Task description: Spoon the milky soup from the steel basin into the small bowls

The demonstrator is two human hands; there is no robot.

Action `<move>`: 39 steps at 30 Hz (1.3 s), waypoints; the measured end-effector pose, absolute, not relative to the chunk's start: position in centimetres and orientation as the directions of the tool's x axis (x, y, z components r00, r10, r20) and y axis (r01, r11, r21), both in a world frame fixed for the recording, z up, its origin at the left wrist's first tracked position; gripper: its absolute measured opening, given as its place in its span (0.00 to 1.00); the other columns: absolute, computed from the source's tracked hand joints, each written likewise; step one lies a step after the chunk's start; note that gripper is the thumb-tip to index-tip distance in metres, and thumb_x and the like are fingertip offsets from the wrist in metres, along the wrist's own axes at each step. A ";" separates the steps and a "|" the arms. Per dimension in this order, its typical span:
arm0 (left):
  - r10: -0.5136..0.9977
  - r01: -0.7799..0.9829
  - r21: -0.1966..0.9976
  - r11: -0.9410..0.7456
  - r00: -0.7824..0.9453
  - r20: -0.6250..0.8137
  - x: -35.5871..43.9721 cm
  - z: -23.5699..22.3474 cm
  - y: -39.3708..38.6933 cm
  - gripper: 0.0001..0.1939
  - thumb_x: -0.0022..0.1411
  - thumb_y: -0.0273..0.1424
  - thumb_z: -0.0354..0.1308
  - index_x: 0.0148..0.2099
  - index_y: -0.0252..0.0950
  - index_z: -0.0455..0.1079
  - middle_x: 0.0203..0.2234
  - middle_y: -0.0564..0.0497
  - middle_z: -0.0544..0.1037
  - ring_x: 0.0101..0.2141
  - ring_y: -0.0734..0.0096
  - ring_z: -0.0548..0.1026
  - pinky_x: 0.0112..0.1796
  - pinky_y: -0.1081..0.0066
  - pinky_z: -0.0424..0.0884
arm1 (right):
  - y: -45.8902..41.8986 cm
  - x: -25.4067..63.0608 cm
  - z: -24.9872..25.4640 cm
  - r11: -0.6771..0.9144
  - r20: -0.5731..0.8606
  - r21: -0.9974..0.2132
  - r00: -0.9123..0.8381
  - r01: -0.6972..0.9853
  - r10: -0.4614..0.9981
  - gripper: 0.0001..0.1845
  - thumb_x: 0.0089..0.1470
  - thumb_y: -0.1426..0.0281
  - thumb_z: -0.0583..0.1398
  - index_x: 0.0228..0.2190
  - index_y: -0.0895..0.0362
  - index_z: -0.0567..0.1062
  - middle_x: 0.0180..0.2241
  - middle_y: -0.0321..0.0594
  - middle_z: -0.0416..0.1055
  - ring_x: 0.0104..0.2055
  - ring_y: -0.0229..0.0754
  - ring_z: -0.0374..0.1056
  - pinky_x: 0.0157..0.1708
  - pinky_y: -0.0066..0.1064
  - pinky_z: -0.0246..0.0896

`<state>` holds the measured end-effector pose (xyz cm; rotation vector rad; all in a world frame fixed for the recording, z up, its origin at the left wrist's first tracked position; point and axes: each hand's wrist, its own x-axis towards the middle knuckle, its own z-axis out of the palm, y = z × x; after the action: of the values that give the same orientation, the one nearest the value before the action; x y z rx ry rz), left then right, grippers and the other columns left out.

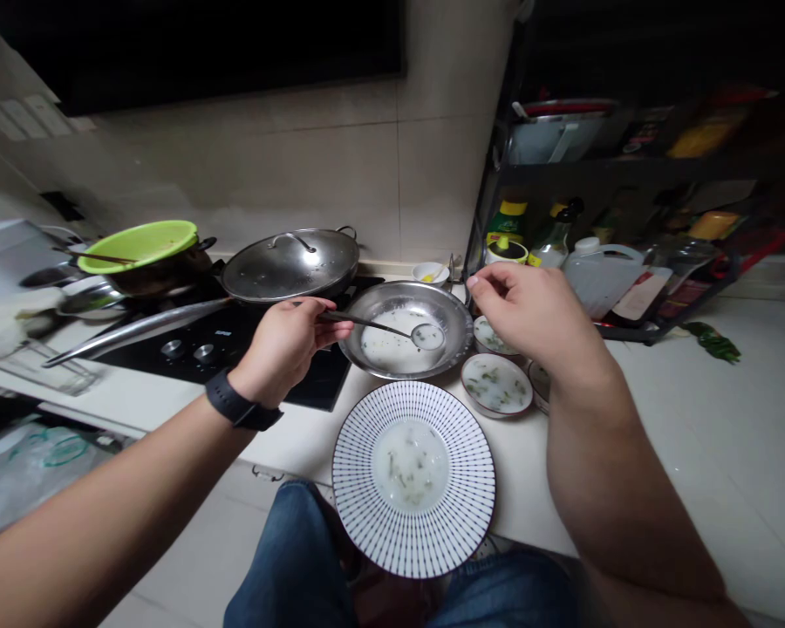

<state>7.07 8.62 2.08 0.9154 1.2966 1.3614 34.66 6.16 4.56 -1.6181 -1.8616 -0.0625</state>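
Observation:
My left hand (288,344), with a black watch on its wrist, is closed round the handle of a ladle (383,328). The ladle's round bowl holds whitish liquid and hangs over a wide steel pan (456,336) with milky soup inside. My right hand (529,310) is bent at the pan's right rim, fingers curled together; what they grip is hidden. Nearer me is a large striped plate (359,515) with milky soup and green bits in its middle. Right of the pan are small bowls of the same soup, including a dark-rimmed bowl (497,410).
A lidded wok (288,266) and a pot with a lime-green basin (140,244) stand on the black cooktop (235,349). A small white bowl (430,273) sits behind the pan. At right, a dark rack (628,331) holds bottles. Green leaves (713,340) lie on the counter.

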 end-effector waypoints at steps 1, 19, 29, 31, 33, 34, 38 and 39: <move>0.974 -0.158 0.985 0.071 -0.203 -0.102 6.6 2.5 8.2 0.06 0.65 0.22 0.54 0.37 0.31 0.72 0.24 0.42 0.81 0.26 0.62 0.84 0.35 0.66 0.82 | 6.2 34.7 4.6 0.229 0.498 -0.375 -0.013 0.898 0.867 0.15 0.65 0.62 0.57 0.34 0.53 0.82 0.29 0.42 0.80 0.32 0.47 0.73 0.32 0.35 0.55; 0.953 -0.132 0.977 0.166 -0.234 -0.193 0.8 -0.5 -1.1 0.12 0.58 0.33 0.68 0.42 0.32 0.76 0.24 0.46 0.83 0.29 0.57 0.85 0.38 0.62 0.83 | 6.1 34.1 4.5 0.225 0.485 -0.359 -0.025 0.906 0.874 0.15 0.64 0.62 0.57 0.34 0.53 0.82 0.29 0.43 0.80 0.32 0.47 0.72 0.31 0.36 0.55; 0.927 0.364 0.852 -0.376 0.142 0.348 -0.4 -4.5 -6.1 0.11 0.68 0.32 0.61 0.49 0.45 0.82 0.41 0.43 0.87 0.43 0.54 0.86 0.47 0.57 0.82 | 6.1 34.2 4.5 0.239 0.489 -0.361 -0.036 0.901 0.872 0.15 0.64 0.62 0.57 0.36 0.53 0.83 0.30 0.43 0.81 0.32 0.48 0.72 0.32 0.36 0.56; 0.808 0.380 0.720 -0.581 0.382 0.450 -0.9 -4.8 -6.7 0.18 0.66 0.26 0.61 0.54 0.49 0.81 0.45 0.44 0.86 0.45 0.54 0.85 0.47 0.58 0.83 | 6.0 34.2 4.5 0.241 0.491 -0.363 -0.034 0.900 0.870 0.15 0.64 0.62 0.57 0.35 0.53 0.83 0.29 0.43 0.80 0.32 0.48 0.72 0.31 0.36 0.56; 0.709 0.358 0.630 -0.689 0.511 0.486 -1.2 -5.1 -7.4 0.23 0.65 0.24 0.61 0.58 0.51 0.79 0.48 0.43 0.85 0.48 0.52 0.84 0.49 0.56 0.82 | 6.0 34.2 4.6 0.237 0.486 -0.368 -0.031 0.899 0.873 0.16 0.64 0.62 0.57 0.35 0.53 0.83 0.29 0.43 0.80 0.32 0.48 0.72 0.31 0.36 0.55; 0.694 0.356 0.611 -0.707 0.517 0.502 -1.2 -5.3 -7.7 0.24 0.65 0.24 0.60 0.60 0.52 0.77 0.48 0.43 0.85 0.49 0.52 0.84 0.50 0.54 0.81 | 5.9 34.2 4.6 0.233 0.483 -0.369 -0.029 0.900 0.875 0.16 0.64 0.62 0.57 0.34 0.53 0.82 0.29 0.43 0.80 0.32 0.48 0.72 0.31 0.36 0.55; 0.747 0.382 0.643 -0.663 0.385 0.542 -0.6 -4.9 -8.2 0.23 0.70 0.26 0.55 0.60 0.54 0.77 0.49 0.45 0.85 0.49 0.53 0.84 0.50 0.53 0.80 | 5.9 34.2 4.7 0.223 0.476 -0.370 -0.022 0.902 0.879 0.16 0.64 0.62 0.57 0.35 0.54 0.82 0.29 0.43 0.80 0.31 0.47 0.72 0.31 0.36 0.55; 0.770 0.393 0.662 -0.639 0.333 0.545 -0.3 -4.5 -7.9 0.21 0.70 0.27 0.55 0.58 0.54 0.78 0.48 0.46 0.86 0.48 0.54 0.84 0.49 0.55 0.81 | 6.0 34.2 4.7 0.223 0.476 -0.371 -0.022 0.902 0.879 0.15 0.64 0.62 0.57 0.35 0.54 0.82 0.29 0.42 0.80 0.31 0.47 0.72 0.31 0.36 0.55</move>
<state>-0.27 -7.87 -4.50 2.1901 1.0239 1.2350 34.24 5.96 4.70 -1.6395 -1.8805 -0.0463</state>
